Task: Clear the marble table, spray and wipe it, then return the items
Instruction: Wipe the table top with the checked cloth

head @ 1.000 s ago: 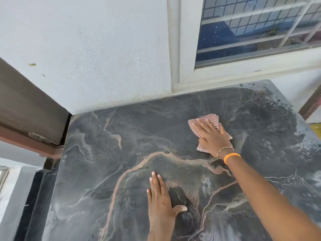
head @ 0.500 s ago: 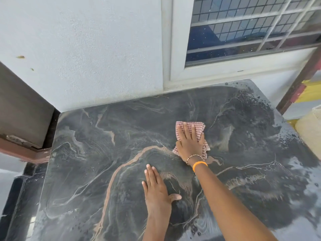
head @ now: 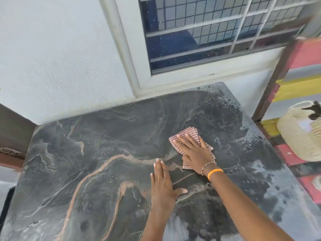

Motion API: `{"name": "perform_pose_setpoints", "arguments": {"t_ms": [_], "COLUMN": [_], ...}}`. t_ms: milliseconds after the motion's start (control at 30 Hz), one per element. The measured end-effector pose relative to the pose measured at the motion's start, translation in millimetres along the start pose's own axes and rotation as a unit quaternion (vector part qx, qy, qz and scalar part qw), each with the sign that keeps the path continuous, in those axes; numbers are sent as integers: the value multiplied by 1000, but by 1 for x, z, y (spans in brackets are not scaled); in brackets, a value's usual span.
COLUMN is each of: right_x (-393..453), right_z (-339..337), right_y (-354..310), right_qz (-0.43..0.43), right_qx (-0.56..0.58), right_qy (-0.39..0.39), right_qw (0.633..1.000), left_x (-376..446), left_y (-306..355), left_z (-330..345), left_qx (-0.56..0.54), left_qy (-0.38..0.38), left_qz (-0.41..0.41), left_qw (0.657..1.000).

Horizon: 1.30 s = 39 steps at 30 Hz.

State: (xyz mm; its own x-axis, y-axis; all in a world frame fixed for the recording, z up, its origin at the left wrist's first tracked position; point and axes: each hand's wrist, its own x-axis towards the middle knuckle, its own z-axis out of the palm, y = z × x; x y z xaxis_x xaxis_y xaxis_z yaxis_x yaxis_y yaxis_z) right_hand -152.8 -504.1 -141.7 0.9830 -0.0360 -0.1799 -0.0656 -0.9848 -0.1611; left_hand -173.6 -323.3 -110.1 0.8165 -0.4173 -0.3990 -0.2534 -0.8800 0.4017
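Two bare forearms enter from the bottom edge of the frame, with no sleeves showing on either. The right hand, right of centre in the frame, has two bands at its wrist: a thin beaded bracelet of small dark and pale beads, and just below it a plain bright orange band. The left hand, lower centre, wears nothing at wrist or fingers. Its fingernails are short and pale.
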Motion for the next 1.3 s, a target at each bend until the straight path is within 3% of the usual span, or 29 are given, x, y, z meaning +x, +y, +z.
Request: {"name": "perform_pose_setpoints", "arguments": {"t_ms": [100,233,433,500,633,733,800,867,1067,1167,1300], "right_x": [-26,-60,-82,-79,-45,-2,24,38,27,-11,-46], "right_z": [-8,-16,-1,4,5,-1,-9,-16,-34,-28,-17], "right_y": [87,171,148,119,74,70,90,122,230,238,207], "right_qz": [105,232,396,357,133,-6,-38,-10,193,276,259], "right_qx": [0,6,108,107,81,77,50,35,61,122,68], "right_qy": [7,19,82,89,71,14,3,9,48,64,88], "right_qw": [994,972,908,924,985,997,998,999,978,951,959], "left_x": [18,40,47,48,50,49,50,55,84,87,89], "left_y": [49,89,98,97,97,102,107,112,128,130,128], "left_z": [13,30,44,45,48,49,48,44,36,38,39], "left_qx": [14,18,44,50,69,79,79,75,105,94,87], "left_qy": [-24,-26,-7,-3,-8,-13,-14,-7,-10,-21,-24], "left_qz": [45,45,23,21,-4,-30,-39,-37,-8,-11,-18], "left_qw": [999,998,999,999,998,996,996,996,994,995,996]}}
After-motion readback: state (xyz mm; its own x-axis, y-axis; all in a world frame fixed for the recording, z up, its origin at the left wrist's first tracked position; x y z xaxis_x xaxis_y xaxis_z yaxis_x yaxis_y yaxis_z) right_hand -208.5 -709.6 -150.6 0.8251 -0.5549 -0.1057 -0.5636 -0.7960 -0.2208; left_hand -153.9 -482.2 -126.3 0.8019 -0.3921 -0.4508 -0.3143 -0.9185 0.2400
